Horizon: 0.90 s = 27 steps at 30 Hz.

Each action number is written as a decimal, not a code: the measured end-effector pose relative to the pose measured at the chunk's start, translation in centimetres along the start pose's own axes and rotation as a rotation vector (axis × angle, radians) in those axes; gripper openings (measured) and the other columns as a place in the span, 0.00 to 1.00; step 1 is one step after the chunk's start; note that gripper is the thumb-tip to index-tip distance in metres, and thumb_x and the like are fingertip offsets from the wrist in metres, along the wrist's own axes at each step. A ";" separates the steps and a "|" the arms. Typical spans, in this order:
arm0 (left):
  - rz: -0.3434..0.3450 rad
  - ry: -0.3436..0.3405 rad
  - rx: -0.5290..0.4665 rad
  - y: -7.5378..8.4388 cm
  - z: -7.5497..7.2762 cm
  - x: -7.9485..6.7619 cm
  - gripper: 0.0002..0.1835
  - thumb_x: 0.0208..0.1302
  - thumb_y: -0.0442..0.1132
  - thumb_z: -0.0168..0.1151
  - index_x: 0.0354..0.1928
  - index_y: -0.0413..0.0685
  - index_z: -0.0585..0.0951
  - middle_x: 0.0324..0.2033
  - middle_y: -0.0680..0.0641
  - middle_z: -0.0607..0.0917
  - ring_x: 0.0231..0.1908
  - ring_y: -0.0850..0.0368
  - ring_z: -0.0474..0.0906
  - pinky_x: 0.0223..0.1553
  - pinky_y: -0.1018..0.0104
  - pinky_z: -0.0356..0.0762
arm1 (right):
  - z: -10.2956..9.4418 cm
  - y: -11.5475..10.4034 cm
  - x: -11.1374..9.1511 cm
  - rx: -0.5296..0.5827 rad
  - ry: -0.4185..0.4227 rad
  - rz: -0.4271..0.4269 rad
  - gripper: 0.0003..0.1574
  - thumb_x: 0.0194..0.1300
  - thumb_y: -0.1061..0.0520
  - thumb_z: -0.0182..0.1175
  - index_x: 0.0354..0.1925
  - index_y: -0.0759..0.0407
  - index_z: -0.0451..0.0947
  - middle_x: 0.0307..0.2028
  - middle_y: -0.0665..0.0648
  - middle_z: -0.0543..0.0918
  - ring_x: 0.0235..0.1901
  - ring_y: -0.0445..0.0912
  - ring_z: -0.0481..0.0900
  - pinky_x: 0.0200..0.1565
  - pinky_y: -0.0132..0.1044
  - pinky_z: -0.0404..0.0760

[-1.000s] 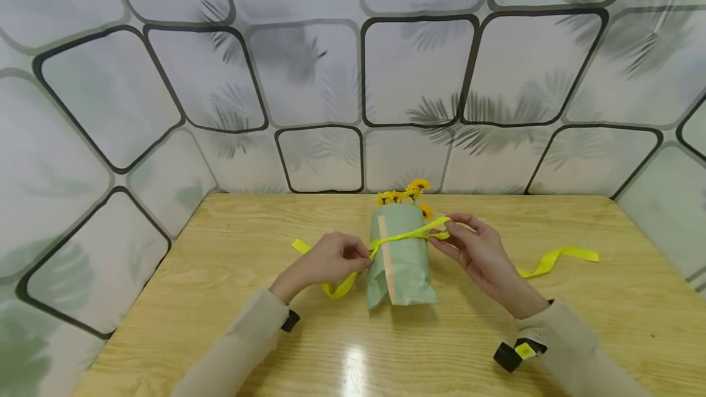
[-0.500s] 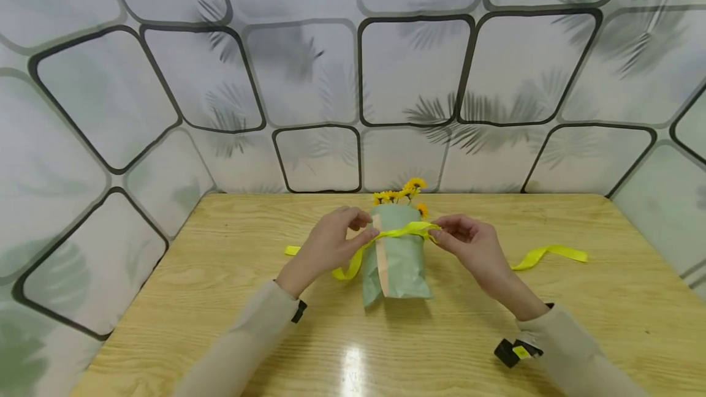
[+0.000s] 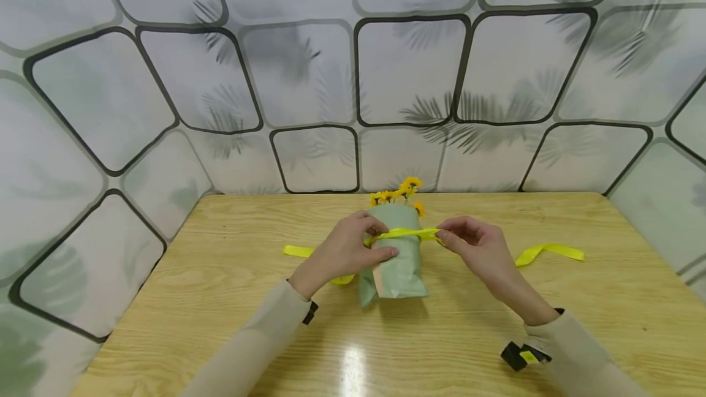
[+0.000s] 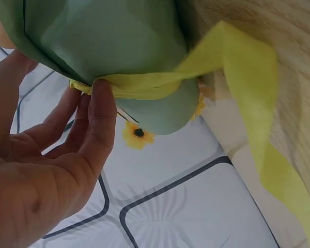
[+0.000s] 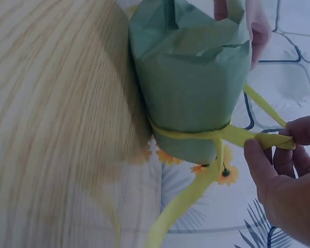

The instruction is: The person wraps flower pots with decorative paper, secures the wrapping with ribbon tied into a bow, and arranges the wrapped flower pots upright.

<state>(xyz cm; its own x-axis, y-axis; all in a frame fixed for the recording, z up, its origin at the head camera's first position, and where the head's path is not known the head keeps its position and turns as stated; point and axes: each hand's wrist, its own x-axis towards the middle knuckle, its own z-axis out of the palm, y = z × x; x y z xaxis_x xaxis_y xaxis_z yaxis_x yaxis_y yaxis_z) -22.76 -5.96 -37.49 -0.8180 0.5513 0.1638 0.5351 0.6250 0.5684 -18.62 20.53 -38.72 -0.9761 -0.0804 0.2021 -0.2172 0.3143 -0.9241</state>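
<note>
A person's left hand point(image 3: 353, 247) grips the left side of a green paper wrapper point(image 3: 407, 271), thumb across its front and fingers at the side, where they touch a yellow ribbon point(image 3: 401, 233). The right hand point(image 3: 478, 247), just beside the wrapper's right side, pinches that same ribbon between thumb and fingertips, drawing a narrow band between hand and paper. The ribbon circles the wrapper toward its far end; one loose tail lies to the left, another beyond the right wrist. The wrapper is a rough tube, creased and uneven at the end nearest the person, with a pale peach strip point(image 3: 378, 280) running lengthwise on its front. Yellow flowers point(image 3: 410, 183) with dark centres poke out of the far end. The bundle is at the middle of a wooden table point(image 3: 231, 299), near the back edge; broad stretches of tabletop extend to either side and toward the person. Pale sleeves point(image 3: 248, 342) reach in from below, a small black device point(image 3: 515, 356) at the right cuff. The light wood grain carries a bright reflection. Behind, a whitish wall covering point(image 3: 408, 72) shows rounded black and grey outlines and shadowy palm leaves.
</note>
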 end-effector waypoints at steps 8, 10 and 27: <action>0.064 0.049 0.068 0.0 0.3 -0.6 0.25 0.66 0.57 0.69 0.55 0.47 0.86 0.48 0.51 0.83 0.39 0.60 0.80 0.40 0.70 0.80 | -1.7 0.3 -1.3 -0.318 -0.059 -0.059 0.08 0.71 0.53 0.66 0.44 0.54 0.85 0.22 0.52 0.77 0.19 0.39 0.69 0.23 0.33 0.69; 0.096 0.065 0.091 -0.1 0.3 -0.7 0.26 0.66 0.57 0.69 0.57 0.46 0.86 0.44 0.51 0.81 0.33 0.62 0.75 0.35 0.72 0.77 | -2.0 0.5 -1.4 -0.380 -0.079 -0.095 0.06 0.69 0.53 0.68 0.42 0.52 0.86 0.21 0.50 0.74 0.18 0.38 0.65 0.23 0.33 0.67; 0.056 0.049 0.015 -0.9 1.0 -0.8 0.26 0.70 0.57 0.64 0.61 0.50 0.84 0.29 0.55 0.79 0.29 0.63 0.72 0.31 0.72 0.74 | -2.7 1.5 -1.5 -0.638 -0.076 -0.218 0.04 0.63 0.59 0.72 0.38 0.54 0.89 0.32 0.46 0.87 0.30 0.34 0.78 0.29 0.30 0.74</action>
<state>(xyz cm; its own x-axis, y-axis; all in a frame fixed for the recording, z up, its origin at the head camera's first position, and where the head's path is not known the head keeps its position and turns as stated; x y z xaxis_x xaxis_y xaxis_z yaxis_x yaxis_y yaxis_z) -22.36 -6.41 -38.91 -0.7957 0.5586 0.2343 0.5833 0.6023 0.5450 -17.47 23.68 -39.58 -0.9109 -0.2644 0.3168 -0.3955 0.7784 -0.4875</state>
